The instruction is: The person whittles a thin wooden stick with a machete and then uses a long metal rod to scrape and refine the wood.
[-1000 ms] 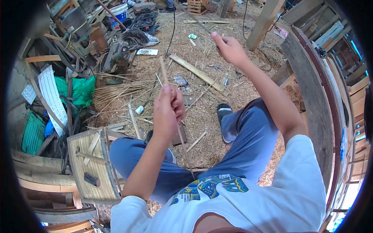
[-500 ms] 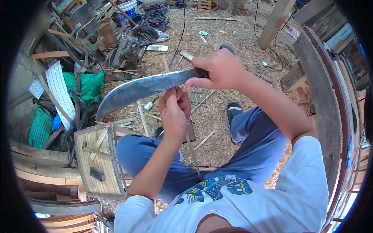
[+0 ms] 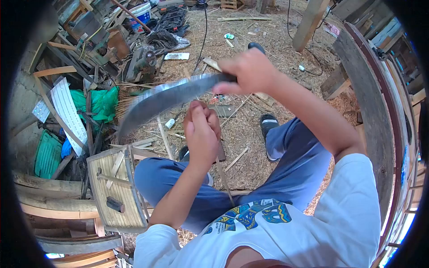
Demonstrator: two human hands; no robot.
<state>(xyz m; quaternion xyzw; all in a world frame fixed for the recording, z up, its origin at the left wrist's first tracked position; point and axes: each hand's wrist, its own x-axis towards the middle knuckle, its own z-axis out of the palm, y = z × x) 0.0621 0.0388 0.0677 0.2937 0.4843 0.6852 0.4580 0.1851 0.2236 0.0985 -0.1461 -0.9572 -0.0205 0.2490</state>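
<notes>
Right hand (image 3: 250, 71) is clamping tight round the dark handle of a big curved blade (image 3: 165, 98). The blade is reaching out to the person's left, blurred, its edge sitting just above the left hand (image 3: 202, 134). Left hand is fisting shut on a thin bamboo strip (image 3: 222, 172). The strip is running down from the fist btw the knees in blue trousers, lower end near the shirt. Top of the strip: can't tell, knuckles and steel are hiding it. Hands are sitting close, one over the other, not touching.

Risk, as I'm judging it: the steel is passing v. near those knuckles, so a glance off the strip or a slip of the grip could be putting the edge into fingers or thumb. Strip's looking thin and springy and is held at one point only, so it could be twisting or splitting off-line. A knee is sitting right under the stroke too. Slatted stool (image 3: 111, 187) is crowding the left elbow, and a sandalled foot (image 3: 268, 121) is resting out front on straw and offcuts.
</notes>
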